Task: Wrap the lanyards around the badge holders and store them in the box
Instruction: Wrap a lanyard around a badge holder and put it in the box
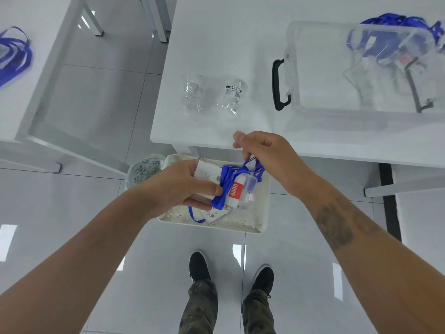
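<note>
- Nearest the camera: two bare forearms reaching forward; the right one bears a dark, blurred mark on its upper side.
- White table (240,44), smooth and matt, fills the upper right; its near edge runs just behind the right hand.
- Clear plastic box (361,68), rectangular with rounded corners and a black handle (278,85) on its left end, stands on the table. Bundles of blue lanyards (395,32) lie in its far right corner, blurred through the wall.
- Second white table (36,68) at left carries a loose heap of blue lanyard (12,56) near its edge.
- Shallow white tray (240,227), square and low-walled, sits below the table edge, under both hands; a card and a blue strap end lie in it.
- Left hand (178,189) is closed round a clear, flat badge holder (207,174), thumb pressing the lanyard (226,182) against its face. The blue ribbon crosses the holder in several turns beside a red label.
- Right hand (262,150) is raised above the holder, thumb and forefinger pinching the lanyard's free end, which runs taut down to the wraps.
- Two crumpled clear wrappers (214,95) lie on the table, left of the box.
- Two black shoes (231,273) stand on glossy grey floor tiles.
</note>
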The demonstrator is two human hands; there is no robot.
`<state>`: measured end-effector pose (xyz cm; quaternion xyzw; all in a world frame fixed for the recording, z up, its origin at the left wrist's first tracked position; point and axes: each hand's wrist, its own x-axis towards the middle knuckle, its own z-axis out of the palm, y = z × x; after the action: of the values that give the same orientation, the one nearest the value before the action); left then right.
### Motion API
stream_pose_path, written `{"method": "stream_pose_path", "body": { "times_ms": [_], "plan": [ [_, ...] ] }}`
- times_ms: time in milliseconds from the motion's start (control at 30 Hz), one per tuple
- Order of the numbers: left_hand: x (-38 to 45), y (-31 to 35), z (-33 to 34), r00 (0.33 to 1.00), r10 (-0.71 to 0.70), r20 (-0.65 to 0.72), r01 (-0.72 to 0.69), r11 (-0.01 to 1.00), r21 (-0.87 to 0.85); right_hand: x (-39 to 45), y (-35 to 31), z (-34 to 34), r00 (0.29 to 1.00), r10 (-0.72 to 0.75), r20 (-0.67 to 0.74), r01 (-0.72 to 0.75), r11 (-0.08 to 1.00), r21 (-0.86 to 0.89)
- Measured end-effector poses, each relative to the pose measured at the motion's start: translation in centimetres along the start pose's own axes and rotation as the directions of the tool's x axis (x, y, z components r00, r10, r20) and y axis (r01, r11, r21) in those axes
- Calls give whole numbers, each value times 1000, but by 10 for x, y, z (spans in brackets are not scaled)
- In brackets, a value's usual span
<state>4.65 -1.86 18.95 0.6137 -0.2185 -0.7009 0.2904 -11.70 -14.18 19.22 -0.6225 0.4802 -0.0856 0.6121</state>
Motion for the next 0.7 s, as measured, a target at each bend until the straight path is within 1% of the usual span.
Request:
{"method": "stream_pose_path", "body": {
  "times_ms": [100,200,267,300,367,400,433,467,500,533,567,600,700],
  "plan": [
    [-4,-3,-10,1000,-26,-8,26,998,53,6,8,-5,998,59,-8,-59,998,31],
    [-9,-3,-20,999,-44,19,42,997,63,13,26,-5,994,107,-25,-107,994,-10],
    [-11,-4,-25,999,-40,15,39,998,45,16,41,-1,991,131,-1,-131,986,-106],
    [-11,-4,-26,999,-40,5,40,999,36,16,49,2,990,140,24,-133,972,-192],
    [-11,-5,-28,999,-43,-18,43,999,25,13,59,6,991,117,57,-87,921,-380],
    [-10,-6,-28,999,-42,-28,43,999,23,9,59,7,997,76,30,-57,907,-417],
    [-9,-6,-27,998,-41,-43,41,999,22,4,55,9,1000,16,-22,-24,913,-407],
    [-8,-6,-27,997,-38,-62,39,999,17,-2,51,12,995,-40,-86,7,936,-352],
    [-7,-7,-27,995,-36,-88,37,999,9,-10,44,14,988,-71,-137,34,966,-256],
    [-5,-7,-26,992,-37,-117,37,999,1,-17,37,17,985,-79,-154,56,987,-148],
    [-4,-7,-25,989,-37,-146,37,999,-5,-24,30,19,987,-91,-133,84,995,-58],
    [-2,-7,-25,985,-38,-169,37,999,-8,-31,24,22,991,-108,-80,108,994,-5],
    [-1,-6,-22,979,-30,-202,31,1000,3,-44,11,26,977,-171,125,167,985,44]
  ]
}}
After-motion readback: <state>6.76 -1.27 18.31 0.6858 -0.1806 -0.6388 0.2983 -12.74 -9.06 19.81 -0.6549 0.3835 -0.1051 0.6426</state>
